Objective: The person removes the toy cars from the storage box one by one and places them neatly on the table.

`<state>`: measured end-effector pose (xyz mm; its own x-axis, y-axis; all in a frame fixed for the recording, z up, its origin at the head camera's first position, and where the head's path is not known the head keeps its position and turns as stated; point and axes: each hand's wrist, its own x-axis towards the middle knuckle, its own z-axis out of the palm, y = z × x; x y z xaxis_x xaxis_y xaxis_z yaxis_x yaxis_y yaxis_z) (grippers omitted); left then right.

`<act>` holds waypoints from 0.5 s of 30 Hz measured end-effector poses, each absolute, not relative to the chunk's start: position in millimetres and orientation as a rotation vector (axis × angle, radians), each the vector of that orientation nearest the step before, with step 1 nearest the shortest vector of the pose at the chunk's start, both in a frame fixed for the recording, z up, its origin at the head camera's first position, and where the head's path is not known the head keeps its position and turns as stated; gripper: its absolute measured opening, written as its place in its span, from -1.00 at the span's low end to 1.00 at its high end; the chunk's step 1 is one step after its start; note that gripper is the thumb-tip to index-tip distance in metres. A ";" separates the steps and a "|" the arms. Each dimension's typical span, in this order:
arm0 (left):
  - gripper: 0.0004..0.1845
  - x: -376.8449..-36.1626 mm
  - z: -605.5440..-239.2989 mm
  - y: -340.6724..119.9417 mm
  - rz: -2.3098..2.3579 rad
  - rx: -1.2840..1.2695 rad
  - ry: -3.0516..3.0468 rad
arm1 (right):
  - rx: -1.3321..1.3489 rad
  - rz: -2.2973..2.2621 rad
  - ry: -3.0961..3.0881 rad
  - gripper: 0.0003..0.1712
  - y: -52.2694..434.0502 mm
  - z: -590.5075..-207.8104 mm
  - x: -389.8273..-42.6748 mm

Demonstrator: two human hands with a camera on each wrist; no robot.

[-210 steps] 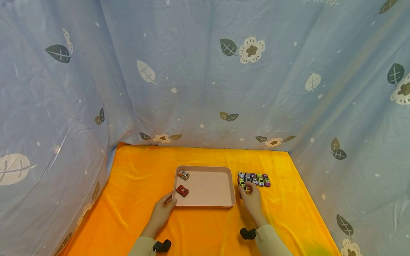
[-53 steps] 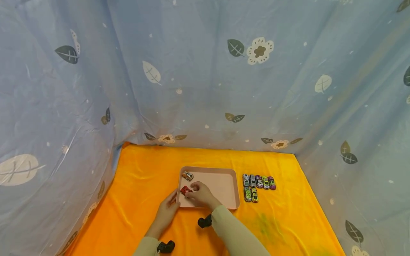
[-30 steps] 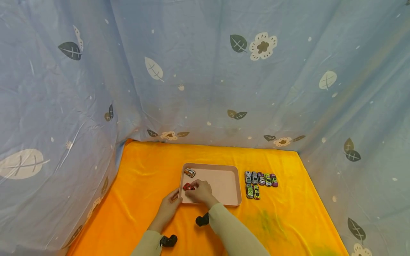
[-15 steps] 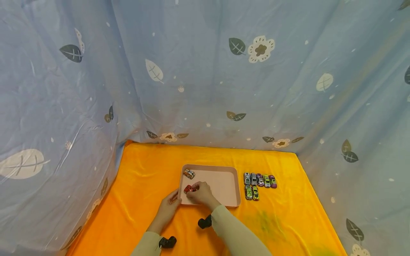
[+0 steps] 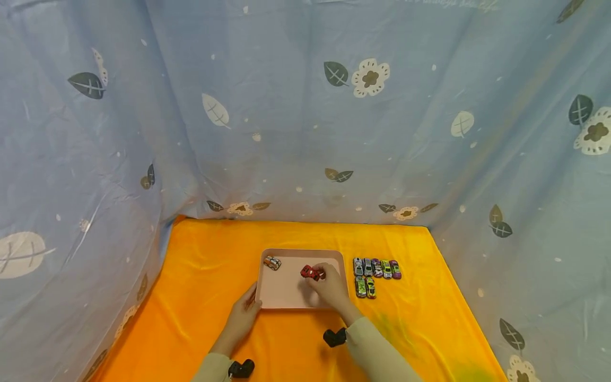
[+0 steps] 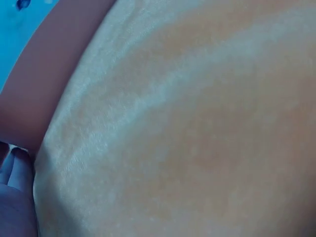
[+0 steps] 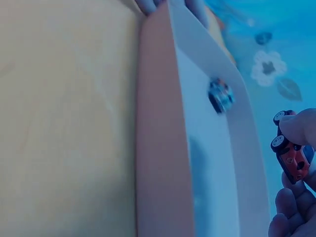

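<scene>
A pink tray [image 5: 286, 294] lies on the orange cloth. My right hand [image 5: 319, 276] pinches a small red toy car [image 5: 312, 272] and holds it over the tray's right half. The right wrist view shows the red car [image 7: 291, 159] between my fingertips [image 7: 301, 126], wheels off the tray floor. An orange-and-white car [image 5: 272, 262] sits in the tray's far left corner, also seen as the small car [image 7: 220, 96] in the right wrist view. My left hand [image 5: 252, 300] grips the tray's near left corner.
Several toy cars [image 5: 377, 268] are lined up on the cloth right of the tray, with two more [image 5: 365, 287] in front of them. Blue patterned fabric walls [image 5: 305, 132] close in the back and both sides. Orange cloth [image 6: 197, 138] fills the left wrist view.
My right hand has lifted the red car from the tray's left side and carried it to the right, over the tray's right half. The left hand stays on the tray corner.
</scene>
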<state>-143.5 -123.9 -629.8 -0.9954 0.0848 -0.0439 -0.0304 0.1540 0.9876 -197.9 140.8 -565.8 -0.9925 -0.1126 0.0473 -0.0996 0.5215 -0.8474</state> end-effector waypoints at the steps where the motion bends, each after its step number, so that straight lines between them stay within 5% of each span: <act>1: -0.37 -143.7 -629.6 -124.1 2.001 0.065 2.300 | -0.175 -1.539 2.729 -0.63 146.6 -565.1 -197.3; 15: -0.38 -142.4 -636.0 -128.7 2.069 0.067 2.181 | 0.074 -1.565 2.725 -0.54 194.7 -565.5 -189.2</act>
<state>-142.4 -128.7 -636.0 -0.9899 0.1248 -0.0672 -0.0605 0.0565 0.9966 -189.2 194.7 -565.5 -0.9989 0.0417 -0.0220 0.0400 0.5031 -0.8633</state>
